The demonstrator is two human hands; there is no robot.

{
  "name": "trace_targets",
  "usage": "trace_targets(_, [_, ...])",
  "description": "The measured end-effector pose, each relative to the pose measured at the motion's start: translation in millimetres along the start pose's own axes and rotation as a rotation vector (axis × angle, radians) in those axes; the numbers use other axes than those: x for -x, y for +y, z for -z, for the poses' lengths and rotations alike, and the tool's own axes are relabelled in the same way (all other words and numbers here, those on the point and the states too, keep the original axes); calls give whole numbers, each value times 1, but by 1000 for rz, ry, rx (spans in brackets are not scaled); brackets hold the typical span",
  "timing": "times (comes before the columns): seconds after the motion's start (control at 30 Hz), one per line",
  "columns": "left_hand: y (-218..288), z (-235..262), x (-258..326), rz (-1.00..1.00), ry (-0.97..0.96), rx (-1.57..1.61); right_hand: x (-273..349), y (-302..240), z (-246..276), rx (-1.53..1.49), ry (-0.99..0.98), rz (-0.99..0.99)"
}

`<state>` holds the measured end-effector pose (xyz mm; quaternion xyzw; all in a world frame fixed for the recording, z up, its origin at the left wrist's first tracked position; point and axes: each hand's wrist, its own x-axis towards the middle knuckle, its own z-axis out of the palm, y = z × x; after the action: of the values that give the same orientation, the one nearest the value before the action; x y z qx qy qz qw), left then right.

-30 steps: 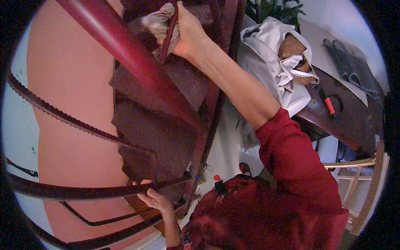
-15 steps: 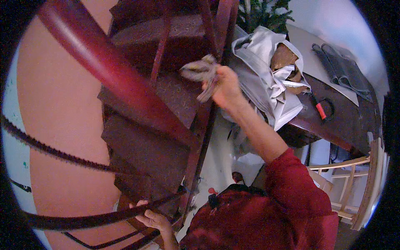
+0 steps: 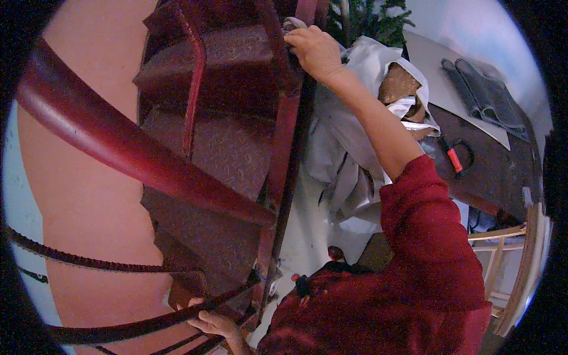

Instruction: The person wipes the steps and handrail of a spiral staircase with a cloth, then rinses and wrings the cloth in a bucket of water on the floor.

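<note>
My right hand (image 3: 318, 54) is closed on a crumpled greyish cloth (image 3: 294, 24), pressed against the dark red metal edge of the staircase (image 3: 285, 127) near the top. Most of the cloth is hidden behind the fingers. Down at the lower left, my left hand (image 3: 216, 323) wraps round a thin curved dark red railing bar (image 3: 142, 326). Between the hands, a thick glossy red handrail (image 3: 127, 142) runs diagonally across patterned dark metal steps (image 3: 216, 145).
Right of the stairs, a silvery-white sheet bag (image 3: 349, 121) with brown pieces (image 3: 397, 84) lies on a dark table (image 3: 473, 154). A red-handled tool (image 3: 454, 161) and grey rolled mats (image 3: 482, 97) rest there too. A green artificial tree (image 3: 378, 21) stands behind; a wooden frame (image 3: 523, 260) leans at right.
My right hand has moved up and away with the cloth, from over the steps to the upper stair edge. My left hand stays on the railing bar. The view has shifted slightly.
</note>
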<state>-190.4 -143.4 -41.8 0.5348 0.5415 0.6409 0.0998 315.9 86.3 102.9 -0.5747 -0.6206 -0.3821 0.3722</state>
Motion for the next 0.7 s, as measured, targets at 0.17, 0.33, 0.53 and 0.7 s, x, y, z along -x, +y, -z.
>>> trace_targets(0.17, [3, -3, -1, -1, 18, -8, 4, -3, 12, -49, -217, -77])
trace_targets(0.33, [-5, -3, 1, 21, 19, 50, 14, -19, 19, -186, -386, -265])
trace_targets(0.53, [10, -7, -2, 27, -18, 37, 10, -17, 23, -91, -415, -286])
trace_targets(0.7, [6, -9, -3, -36, -36, 65, 6, 1, 20, -47, -73, -20])
